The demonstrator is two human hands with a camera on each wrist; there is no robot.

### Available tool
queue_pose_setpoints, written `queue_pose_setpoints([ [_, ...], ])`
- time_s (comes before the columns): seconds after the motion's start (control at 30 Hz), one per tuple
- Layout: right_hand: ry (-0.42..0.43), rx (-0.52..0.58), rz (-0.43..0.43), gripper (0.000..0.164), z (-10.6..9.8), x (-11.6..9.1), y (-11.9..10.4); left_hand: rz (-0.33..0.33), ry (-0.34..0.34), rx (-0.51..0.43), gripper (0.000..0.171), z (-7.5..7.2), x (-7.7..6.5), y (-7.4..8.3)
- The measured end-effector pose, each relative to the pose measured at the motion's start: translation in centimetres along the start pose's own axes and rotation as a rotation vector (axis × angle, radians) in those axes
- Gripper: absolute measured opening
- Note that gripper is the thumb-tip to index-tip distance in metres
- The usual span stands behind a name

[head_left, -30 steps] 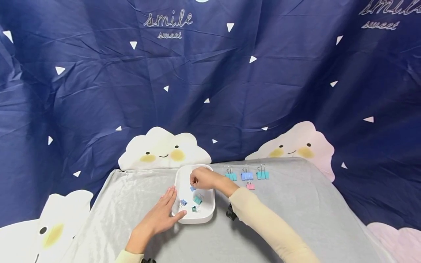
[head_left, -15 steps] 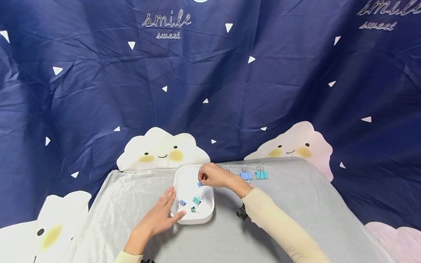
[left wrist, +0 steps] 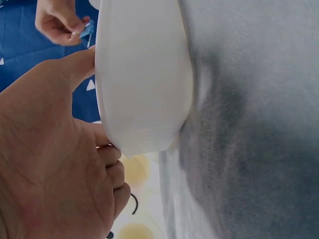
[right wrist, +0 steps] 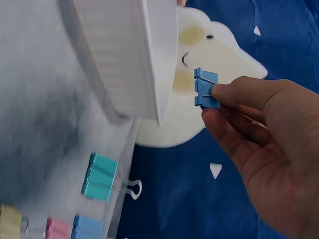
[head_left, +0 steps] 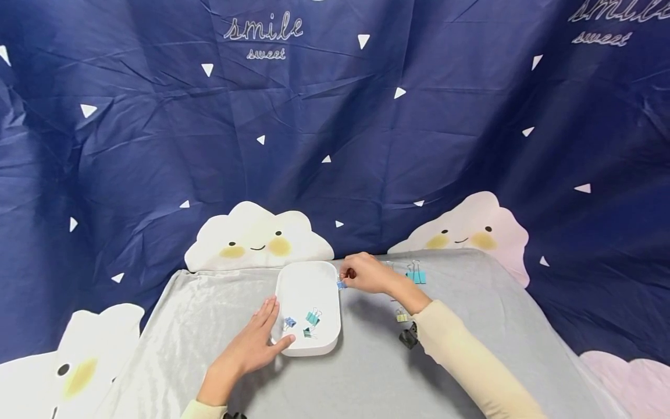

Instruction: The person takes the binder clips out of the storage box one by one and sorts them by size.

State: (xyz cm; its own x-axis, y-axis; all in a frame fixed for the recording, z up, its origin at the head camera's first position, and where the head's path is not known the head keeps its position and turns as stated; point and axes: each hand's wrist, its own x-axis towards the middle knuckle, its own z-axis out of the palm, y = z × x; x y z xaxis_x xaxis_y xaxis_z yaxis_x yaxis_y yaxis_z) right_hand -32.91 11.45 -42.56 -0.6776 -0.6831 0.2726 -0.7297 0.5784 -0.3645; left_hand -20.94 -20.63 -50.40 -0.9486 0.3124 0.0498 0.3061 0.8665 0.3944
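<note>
My right hand (head_left: 369,273) pinches a blue binder clip (right wrist: 207,89) between thumb and fingers, just outside the right rim of a white tray (head_left: 309,351). In the right wrist view, the clip's wire handles lie under my thumb. My left hand (head_left: 255,340) rests at the tray's near left corner, with its fingers stretched along the left rim and its thumb over the front rim. Inside the tray, towards the front, lie a small blue binder clip (head_left: 290,322), a teal binder clip (head_left: 313,317) and a dark green binder clip (head_left: 307,333).
Right of the tray, a teal clip (head_left: 417,277) and a yellow clip (head_left: 401,316) lie on the grey cloth (head_left: 471,326). The right wrist view shows another teal clip (right wrist: 99,177), a pink one (right wrist: 58,228) and a blue one (right wrist: 87,228). A navy curtain (head_left: 293,174) hangs behind.
My right hand has carried the blue binder clip rightward, from over the tray to beyond its right rim. The yellow clip has come into sight. My left hand has stayed in place.
</note>
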Motion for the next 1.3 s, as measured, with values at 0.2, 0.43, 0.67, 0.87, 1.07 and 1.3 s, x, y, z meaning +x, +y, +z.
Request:
queue_pose_setpoints([
  [0.2,0.022,-0.016,0.024,0.009,-0.7,-1.7,1.8,0.009,0.016,0.0,0.098,0.2,0.0,-0.1],
  [0.43,0.014,-0.016,0.069,0.012,0.2,-3.1,4.0,-0.006,0.005,0.006,0.099,0.3,0.0,-0.3],
  [0.67,-0.016,0.03,0.185,0.01,1.6,-4.2,5.6,-0.004,0.01,-0.005,0.099,0.3,0.0,-0.2],
  [0.87,-0.046,0.063,0.213,0.012,2.8,-4.7,6.9,0.007,0.02,-0.007,0.098,0.4,0.0,-0.2],
  [1.07,-0.092,0.149,0.295,0.008,3.9,-5.0,7.7,0.002,0.004,-0.004,0.098,0.5,-0.1,-0.2],
  [1.3,-0.096,0.159,0.343,0.008,4.9,-4.8,8.3,0.002,-0.001,-0.005,0.098,0.1,-0.1,0.0],
])
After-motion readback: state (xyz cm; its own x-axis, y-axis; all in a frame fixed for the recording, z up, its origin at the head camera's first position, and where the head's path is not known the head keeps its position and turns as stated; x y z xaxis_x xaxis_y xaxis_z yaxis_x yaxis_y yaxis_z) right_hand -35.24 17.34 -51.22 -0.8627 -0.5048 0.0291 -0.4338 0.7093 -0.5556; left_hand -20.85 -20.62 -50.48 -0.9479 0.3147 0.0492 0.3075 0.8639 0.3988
